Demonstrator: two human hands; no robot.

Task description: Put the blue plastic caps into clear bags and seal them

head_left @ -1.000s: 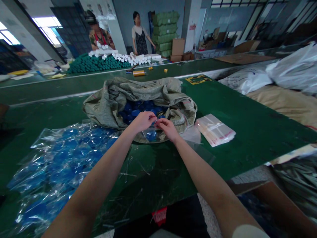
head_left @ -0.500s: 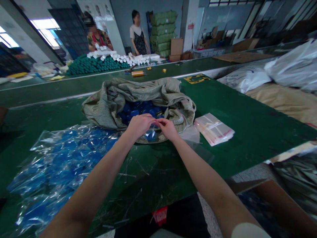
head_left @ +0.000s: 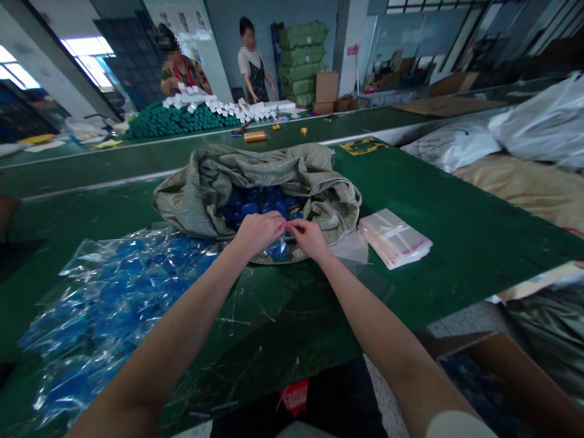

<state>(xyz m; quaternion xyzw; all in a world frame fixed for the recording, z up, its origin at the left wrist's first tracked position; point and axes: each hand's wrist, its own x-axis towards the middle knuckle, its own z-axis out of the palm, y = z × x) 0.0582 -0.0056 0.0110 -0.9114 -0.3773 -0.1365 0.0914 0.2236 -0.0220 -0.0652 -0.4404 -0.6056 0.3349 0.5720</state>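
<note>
**Hands pinch a clear plastic bag (head_left: 276, 250) above a woven sack (head_left: 201, 204) of blue caps (head_left: 249, 208) on a green worktop (head_left: 410, 274)**

The closed fingers of the left hand (head_left: 259, 233) and right hand (head_left: 310, 238) meet at the film's upper edge, which runs crosswise between them. A blue cap shows through just below, about equally near both hands. A stack of clear bags (head_left: 394, 238) lies to the right.

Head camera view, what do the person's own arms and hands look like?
The left hand and right hand are bare: no gloves, rings or watches. The right forearm is bare too, up to a pale sleeve edge at the view's bottom.
</note>
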